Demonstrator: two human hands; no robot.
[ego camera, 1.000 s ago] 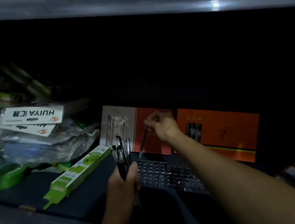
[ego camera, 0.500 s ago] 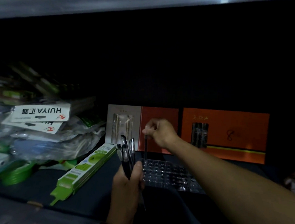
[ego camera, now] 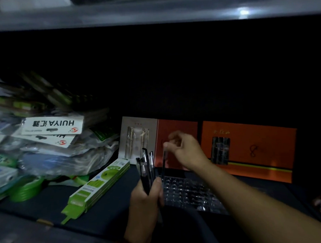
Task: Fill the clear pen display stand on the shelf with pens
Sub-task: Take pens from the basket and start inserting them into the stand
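Right hand [ego camera: 186, 151] pinching slim black pen [ego camera: 163, 163] upright over clear dimpled plastic stand [ego camera: 188, 192]; left hand [ego camera: 145, 199] fisted round spare black pens [ego camera: 146, 168]. Risk: dim light, missed hole, pen toppling.

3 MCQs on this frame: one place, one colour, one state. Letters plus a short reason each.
1. Where is the clear pen display stand?
A. on the shelf in front of the orange boxes
B. on top of the green box
C. in the left hand

2. Colour of the long flat box left of the hands?
A. red
B. green
C. white

3. What is the right hand doing?
A. empty, open
B. pinching a single pen upright over the stand
C. gripping a bundle

Key: A, stand lies below the orange boxes; B, green packaging; C is the left hand, so B.
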